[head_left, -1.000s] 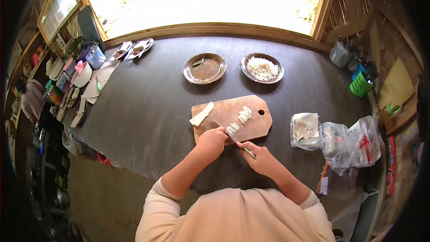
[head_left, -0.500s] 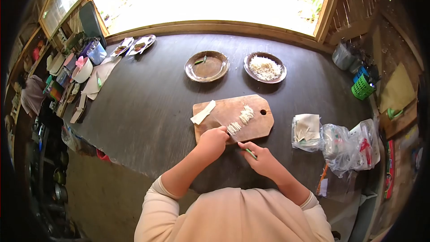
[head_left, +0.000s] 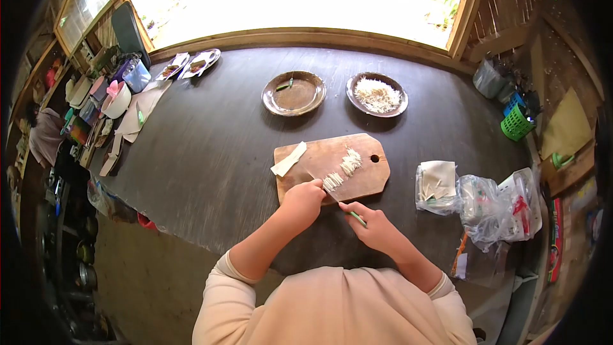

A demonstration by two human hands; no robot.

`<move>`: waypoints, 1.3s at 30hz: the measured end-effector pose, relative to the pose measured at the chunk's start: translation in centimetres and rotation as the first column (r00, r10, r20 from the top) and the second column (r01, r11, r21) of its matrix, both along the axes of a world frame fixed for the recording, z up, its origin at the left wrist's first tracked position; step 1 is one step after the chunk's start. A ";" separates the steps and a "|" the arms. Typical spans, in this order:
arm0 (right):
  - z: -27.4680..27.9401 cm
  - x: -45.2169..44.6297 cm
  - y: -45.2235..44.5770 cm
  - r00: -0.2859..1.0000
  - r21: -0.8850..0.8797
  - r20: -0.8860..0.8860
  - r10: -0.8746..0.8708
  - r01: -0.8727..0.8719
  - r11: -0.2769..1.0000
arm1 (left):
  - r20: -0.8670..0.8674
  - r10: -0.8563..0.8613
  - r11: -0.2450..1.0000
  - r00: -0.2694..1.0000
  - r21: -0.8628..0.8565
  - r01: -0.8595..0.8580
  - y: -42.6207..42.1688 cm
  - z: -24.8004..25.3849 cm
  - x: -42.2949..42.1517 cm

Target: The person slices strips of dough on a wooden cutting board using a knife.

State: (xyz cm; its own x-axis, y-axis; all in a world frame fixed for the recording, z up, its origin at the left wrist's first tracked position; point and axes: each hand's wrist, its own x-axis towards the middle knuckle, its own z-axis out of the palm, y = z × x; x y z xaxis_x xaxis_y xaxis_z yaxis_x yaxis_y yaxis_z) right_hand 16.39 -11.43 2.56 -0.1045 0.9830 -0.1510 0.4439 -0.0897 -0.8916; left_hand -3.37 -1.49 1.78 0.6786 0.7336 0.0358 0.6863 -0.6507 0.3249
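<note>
A wooden cutting board (head_left: pixel 367 182) lies on the dark table. On it are a pale flat slice (head_left: pixel 289 159) at the left and small pale strips (head_left: pixel 350 161) in the middle. My left hand (head_left: pixel 304 199) is closed at the board's near edge, beside the cut strips; what its fingers press on is hidden. In my right hand (head_left: pixel 367 222) is a green-handled knife (head_left: pixel 357 218), its blade reaching over the board to my left fingertips.
Beyond the board stand a brown plate with green chillies (head_left: pixel 294 103) and a plate of pale shreds (head_left: pixel 377 96). Plastic bags (head_left: pixel 488 211) lie at right, near a green basket (head_left: pixel 516 125). Containers (head_left: pixel 117 101) and small dishes (head_left: pixel 201 64) stand at far left.
The view has shifted slightly. Both hands stay in nearly the same place at the board, with the knife still in my right hand.
</note>
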 end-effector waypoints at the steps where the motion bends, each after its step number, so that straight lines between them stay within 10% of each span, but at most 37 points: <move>1: -0.4 -0.2 0.2 1.000 -0.002 -0.001 -0.002 0.002 1.000 | -0.022 0.005 1.000 1.000 0.006 -0.005 0.0 0.0 0.1; 7: -1.3 -0.5 0.4 0.999 0.235 -0.046 0.001 0.010 0.972 | 0.029 0.003 1.000 1.000 -0.015 -0.002 0.2 -0.3 0.0; 12: -0.1 0.0 -0.3 0.999 0.013 -0.033 -0.008 0.008 1.000 | 0.031 -0.005 1.000 1.000 -0.008 0.005 0.2 -0.4 0.0; 39: -0.1 -0.4 0.4 0.999 0.019 -0.032 0.012 -0.012 1.000 | 0.036 0.025 0.999 0.999 -0.038 -0.024 0.0 0.0 0.1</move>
State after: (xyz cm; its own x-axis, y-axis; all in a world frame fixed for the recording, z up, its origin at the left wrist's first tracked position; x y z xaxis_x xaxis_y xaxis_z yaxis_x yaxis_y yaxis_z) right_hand 16.02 -10.99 2.45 -0.1208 0.9843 -0.1288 0.4159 -0.0676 -0.9069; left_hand -3.30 -1.48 1.77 0.6591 0.7513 0.0323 0.6890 -0.6205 0.3745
